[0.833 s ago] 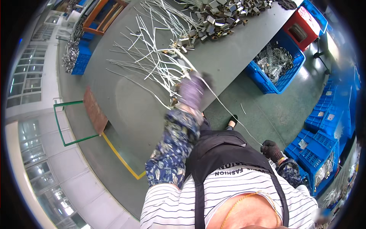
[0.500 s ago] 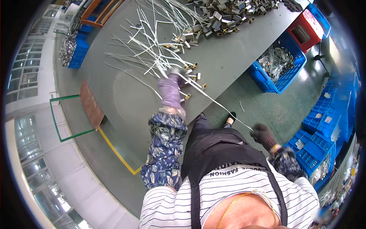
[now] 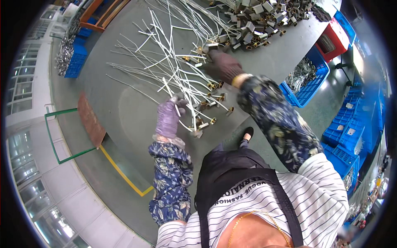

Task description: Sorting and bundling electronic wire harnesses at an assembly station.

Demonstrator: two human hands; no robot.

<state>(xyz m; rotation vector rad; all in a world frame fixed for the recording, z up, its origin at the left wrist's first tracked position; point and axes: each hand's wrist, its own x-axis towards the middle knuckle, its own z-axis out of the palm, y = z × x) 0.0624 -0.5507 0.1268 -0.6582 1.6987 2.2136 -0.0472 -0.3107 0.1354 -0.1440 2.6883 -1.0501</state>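
Note:
My left hand (image 3: 167, 119), in a purple glove, is closed on a white-sleeved wire (image 3: 178, 110) at the table's near side. Around it lie several white wires (image 3: 169, 53) with small brass-coloured metal ends (image 3: 213, 86), spread in a loose fan. My right hand (image 3: 225, 67), in a dark brown glove, reaches across the table to the metal ends beside the pile of grey metal box-shaped parts (image 3: 250, 29). Its fingertips touch or hover at a small metal part (image 3: 212, 44); blur and the glove hide whether they grip it.
The grey table (image 3: 132, 95) has a near edge close to my apron. A blue crate (image 3: 308, 89) of wired parts and a red box (image 3: 332, 43) stand to the right. Blue crates (image 3: 345, 128) are stacked farther right; another blue crate (image 3: 76, 58) stands at the far left.
My right hand has come from beside my body at the right, where it pulled a long wire, up to the parts on the table. My left hand has drawn slightly nearer and left.

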